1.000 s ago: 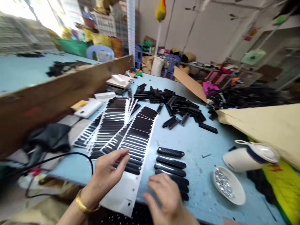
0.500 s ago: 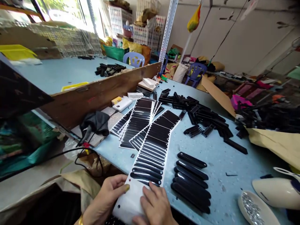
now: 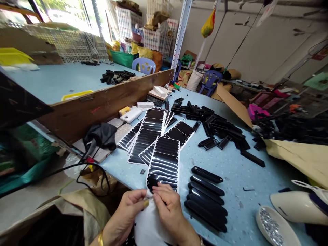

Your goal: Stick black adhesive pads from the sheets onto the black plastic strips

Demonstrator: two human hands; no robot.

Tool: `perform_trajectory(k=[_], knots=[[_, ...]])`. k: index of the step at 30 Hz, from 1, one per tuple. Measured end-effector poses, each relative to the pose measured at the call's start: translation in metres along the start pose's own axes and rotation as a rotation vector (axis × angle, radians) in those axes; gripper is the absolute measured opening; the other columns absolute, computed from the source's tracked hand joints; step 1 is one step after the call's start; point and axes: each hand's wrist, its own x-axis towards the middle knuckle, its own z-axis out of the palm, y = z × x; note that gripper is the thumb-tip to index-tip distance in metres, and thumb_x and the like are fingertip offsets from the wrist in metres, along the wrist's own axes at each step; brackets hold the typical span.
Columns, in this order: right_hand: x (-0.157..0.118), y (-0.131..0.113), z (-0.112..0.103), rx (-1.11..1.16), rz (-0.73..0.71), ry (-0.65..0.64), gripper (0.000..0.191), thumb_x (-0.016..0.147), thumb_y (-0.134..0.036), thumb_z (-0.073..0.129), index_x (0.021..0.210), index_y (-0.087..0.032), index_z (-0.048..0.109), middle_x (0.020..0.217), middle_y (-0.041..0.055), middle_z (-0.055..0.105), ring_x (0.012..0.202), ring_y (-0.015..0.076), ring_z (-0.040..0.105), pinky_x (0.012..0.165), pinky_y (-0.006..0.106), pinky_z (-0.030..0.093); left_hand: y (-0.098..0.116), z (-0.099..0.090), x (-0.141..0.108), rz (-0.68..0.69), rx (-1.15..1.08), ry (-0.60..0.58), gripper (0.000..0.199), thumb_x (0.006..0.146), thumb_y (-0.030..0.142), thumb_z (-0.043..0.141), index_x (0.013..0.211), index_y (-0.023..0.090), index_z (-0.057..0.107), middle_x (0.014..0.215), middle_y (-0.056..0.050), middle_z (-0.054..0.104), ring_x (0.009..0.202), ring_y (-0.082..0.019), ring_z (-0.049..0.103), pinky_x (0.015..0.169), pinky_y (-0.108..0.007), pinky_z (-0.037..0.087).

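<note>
A long sheet of glossy black strip stickers (image 3: 164, 159) lies toward me, its bare white backing (image 3: 147, 225) bending down over the table's near edge. My left hand (image 3: 129, 208) pinches the sheet's left edge between thumb and fingers. Close beside it, my right hand (image 3: 170, 206) is curled on the sheet, fingertips at the lowest black strips; whether a strip has come loose under them is hidden. Right of my hands lies a row of black handle-shaped pieces (image 3: 206, 200), the far one (image 3: 207, 174) with a dotted surface. More sticker sheets (image 3: 147, 133) are fanned out beyond.
Black plastic parts (image 3: 212, 123) are heaped farther back. A small hex key (image 3: 248, 189) and a white dish of metal bits (image 3: 271, 225) lie to the right, beside a cream-coloured appliance (image 3: 294, 205). A wooden divider (image 3: 107, 106) and dark cloth (image 3: 99, 136) are on the left.
The sticker sheet has been drawn toward me and bent, its black part now reaching less far up the table. My right hand has moved up to the strips, near my left thumb.
</note>
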Motion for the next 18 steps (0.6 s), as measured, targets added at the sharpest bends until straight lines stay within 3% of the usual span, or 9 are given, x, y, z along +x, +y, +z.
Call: perform_trajectory(k=[2, 6, 9, 12, 15, 18], knots=[[0.006, -0.002, -0.004, 0.061, 0.081, 0.017, 0.034, 0.093, -0.030, 0.050, 0.071, -0.020, 0.074, 0.081, 0.0085, 0.074, 0.088, 0.0239, 0.067, 0.093, 0.041, 0.049, -0.001, 0.001, 0.005, -0.016, -0.030, -0.034, 0.022, 0.064, 0.027, 0.083, 0.083, 0.016, 0.079, 0.068, -0.003, 0.072, 0.061, -0.013, 0.058, 0.059, -0.019, 0.043], [0.015, 0.003, -0.003, 0.111, 0.209, 0.092, 0.043, 0.090, -0.038, 0.052, 0.053, -0.018, 0.060, 0.061, 0.0047, 0.062, 0.063, 0.0187, 0.058, 0.065, 0.030, 0.049, -0.003, -0.004, 0.008, -0.073, -0.075, -0.017, 0.026, 0.062, 0.028, 0.085, 0.084, 0.016, 0.078, 0.066, -0.003, 0.073, 0.056, -0.012, 0.060, 0.055, -0.019, 0.044], [0.020, 0.002, -0.005, 0.291, 0.352, 0.164, 0.036, 0.087, -0.042, 0.057, 0.062, -0.017, 0.063, 0.066, 0.0049, 0.064, 0.066, 0.0193, 0.061, 0.064, 0.029, 0.049, -0.005, -0.008, 0.004, -0.096, -0.037, 0.012, 0.028, 0.061, 0.030, 0.086, 0.083, 0.014, 0.076, 0.065, -0.004, 0.073, 0.055, -0.014, 0.062, 0.054, -0.021, 0.047], [0.032, -0.014, -0.025, 0.604, 0.456, 0.274, 0.035, 0.090, -0.047, 0.057, 0.074, -0.017, 0.065, 0.071, 0.0047, 0.067, 0.062, 0.0180, 0.063, 0.061, 0.030, 0.052, -0.012, -0.012, 0.001, -0.076, 0.044, 0.122, 0.034, 0.061, 0.036, 0.086, 0.084, 0.014, 0.074, 0.066, -0.004, 0.074, 0.056, -0.017, 0.064, 0.052, -0.023, 0.048], [0.049, -0.034, -0.069, 0.692, 0.349, 0.441, 0.034, 0.090, -0.048, 0.060, 0.074, -0.017, 0.064, 0.066, 0.0017, 0.064, 0.052, 0.0130, 0.058, 0.053, 0.026, 0.049, -0.019, -0.024, 0.006, 0.100, 0.280, 0.289, 0.043, 0.067, 0.044, 0.079, 0.099, 0.016, 0.072, 0.068, -0.003, 0.074, 0.058, -0.020, 0.068, 0.051, -0.024, 0.050], [0.055, -0.042, -0.126, 0.531, 0.205, 0.638, 0.026, 0.084, -0.042, 0.070, 0.078, -0.017, 0.068, 0.067, 0.0011, 0.064, 0.053, 0.0112, 0.055, 0.052, 0.023, 0.046, -0.015, -0.049, 0.024, 0.492, 0.808, 0.356, 0.041, 0.073, 0.040, 0.073, 0.110, 0.024, 0.069, 0.068, 0.000, 0.074, 0.059, -0.019, 0.069, 0.049, -0.020, 0.051]])
